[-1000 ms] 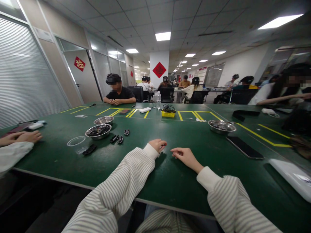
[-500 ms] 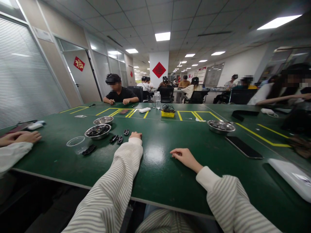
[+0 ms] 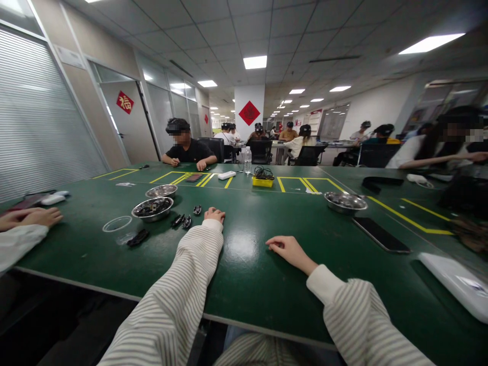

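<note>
Watching remotely, I see the right hand (image 3: 286, 249) on the bench (image 3: 267, 300), fingers loosely curled, and the left hand (image 3: 215, 215) farther out, back upward; I cannot tell whether either of these hands grips anything. Small black parts (image 3: 197, 210) lie just beside the left: a careless sideways sweep could scatter them or jostle the steel bowl (image 3: 155, 217) beyond.

Light panels (image 3: 255, 62) are glowing white in dim grey ceiling (image 3: 213, 30). Pale glare is pooling mid-frame on green desk (image 3: 251, 300); dark shadow is edging white object (image 3: 455, 284) at right. Wide lens is stretching edges, tilting blinds (image 3: 41, 122) at left. Black item (image 3: 467, 192) at far right is blurring.
</note>
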Action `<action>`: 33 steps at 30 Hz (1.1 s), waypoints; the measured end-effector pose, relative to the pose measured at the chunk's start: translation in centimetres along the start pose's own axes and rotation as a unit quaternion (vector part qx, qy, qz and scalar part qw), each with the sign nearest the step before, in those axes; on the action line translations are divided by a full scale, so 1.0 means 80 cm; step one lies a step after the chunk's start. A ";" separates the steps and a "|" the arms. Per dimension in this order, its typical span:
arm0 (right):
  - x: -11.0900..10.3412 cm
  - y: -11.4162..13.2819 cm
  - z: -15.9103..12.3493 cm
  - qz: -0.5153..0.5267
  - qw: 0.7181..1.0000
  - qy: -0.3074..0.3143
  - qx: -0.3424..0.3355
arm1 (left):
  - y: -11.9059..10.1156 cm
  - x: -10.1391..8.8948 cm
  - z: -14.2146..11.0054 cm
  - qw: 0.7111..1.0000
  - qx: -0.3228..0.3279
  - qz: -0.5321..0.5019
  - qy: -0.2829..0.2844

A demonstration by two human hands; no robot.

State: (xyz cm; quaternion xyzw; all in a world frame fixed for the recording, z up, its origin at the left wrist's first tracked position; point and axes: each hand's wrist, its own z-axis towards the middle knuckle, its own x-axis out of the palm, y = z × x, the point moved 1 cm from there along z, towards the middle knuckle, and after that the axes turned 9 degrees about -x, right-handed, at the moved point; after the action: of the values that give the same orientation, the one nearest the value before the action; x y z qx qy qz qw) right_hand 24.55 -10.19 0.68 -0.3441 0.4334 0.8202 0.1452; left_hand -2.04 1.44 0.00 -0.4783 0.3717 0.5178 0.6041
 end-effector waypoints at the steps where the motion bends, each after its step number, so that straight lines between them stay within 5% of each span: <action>1: 0.000 0.000 0.000 0.002 1.000 0.000 0.000 | -0.004 0.001 -0.001 1.000 0.026 -0.011 -0.005; 8: 0.001 -0.004 0.001 0.016 0.999 -0.039 0.017 | -0.080 0.011 -0.034 0.961 0.235 -0.138 0.037; 11: -0.002 -0.008 0.002 0.026 0.996 -0.075 0.037 | -0.122 0.013 -0.065 0.947 0.202 -0.247 0.021; 15: -0.004 -0.017 0.005 0.097 0.987 -0.105 0.081 | -0.161 0.011 -0.097 0.905 0.127 -0.396 0.083; 23: -0.007 -0.019 0.004 0.129 0.983 -0.119 0.057 | -0.171 0.018 -0.101 0.819 0.007 -0.535 0.206; 27: -0.006 -0.016 0.000 0.041 0.991 -0.120 0.033 | -0.170 0.018 -0.103 0.843 0.021 -0.485 0.231; 33: -0.002 -0.016 -0.001 0.012 0.996 -0.092 0.012 | -0.167 0.008 -0.103 0.929 0.142 -0.308 0.145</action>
State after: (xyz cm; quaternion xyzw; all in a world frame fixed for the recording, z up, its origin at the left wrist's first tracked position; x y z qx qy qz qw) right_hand 25.41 -9.46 -0.03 -0.2604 0.4321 0.8448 0.1784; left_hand 11.57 -6.44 -0.22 -0.5482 0.3594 0.1730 0.7351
